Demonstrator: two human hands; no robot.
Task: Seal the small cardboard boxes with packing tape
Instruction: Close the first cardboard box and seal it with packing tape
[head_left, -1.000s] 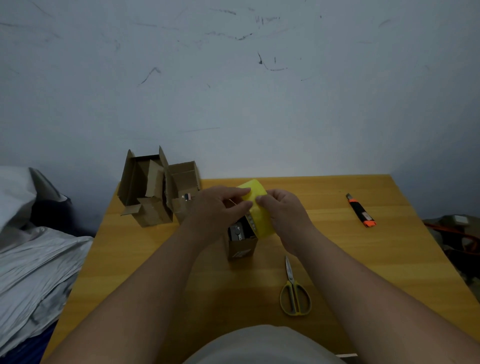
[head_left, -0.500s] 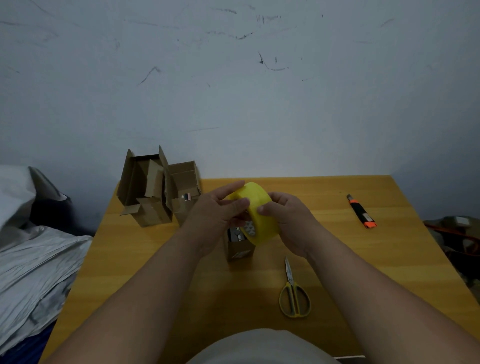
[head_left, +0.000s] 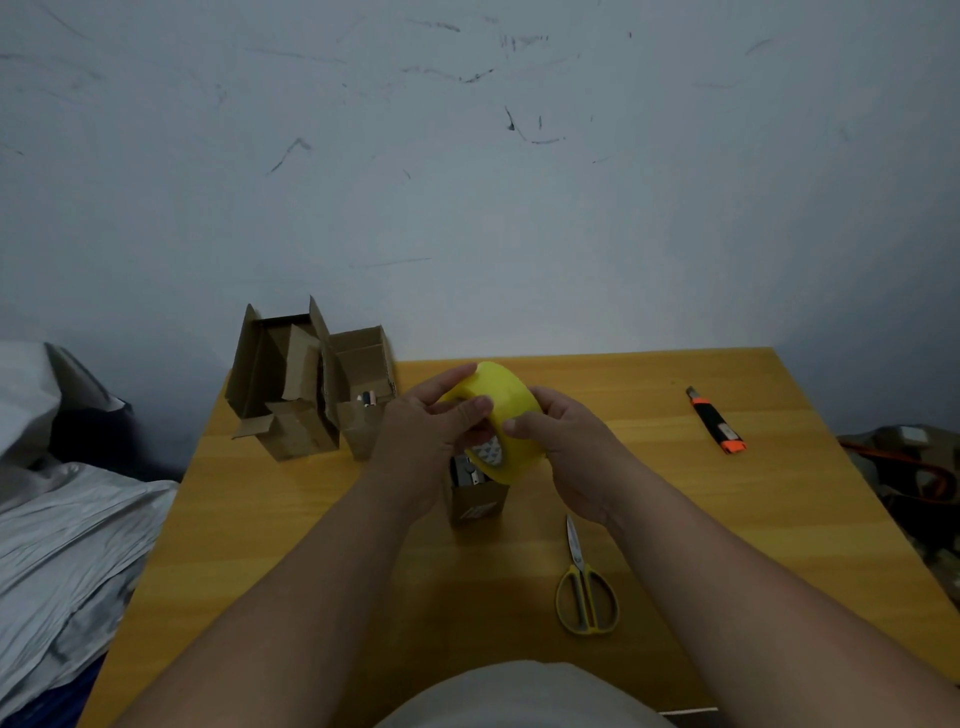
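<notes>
Both hands are holding the tape (head_left: 511, 415) above the middle of the table (head_left: 779, 519), directly over the box (head_left: 475, 501). The roll is sitting tilted, its core hole facing near-left and down and its axis running from near-left to far-right. The left hand (head_left: 423, 441) is curling round the left rim, thumb across the roll's face and a finger lying along its far edge. The right hand (head_left: 563, 447) is gripping the right side, thumb tip on the yellow band. Both forearms are reaching in from the near edge. The box is standing upright with its top open, partly hidden by the roll.

Scissors (head_left: 584, 587) are lying near-right, blades pointing far.
</notes>
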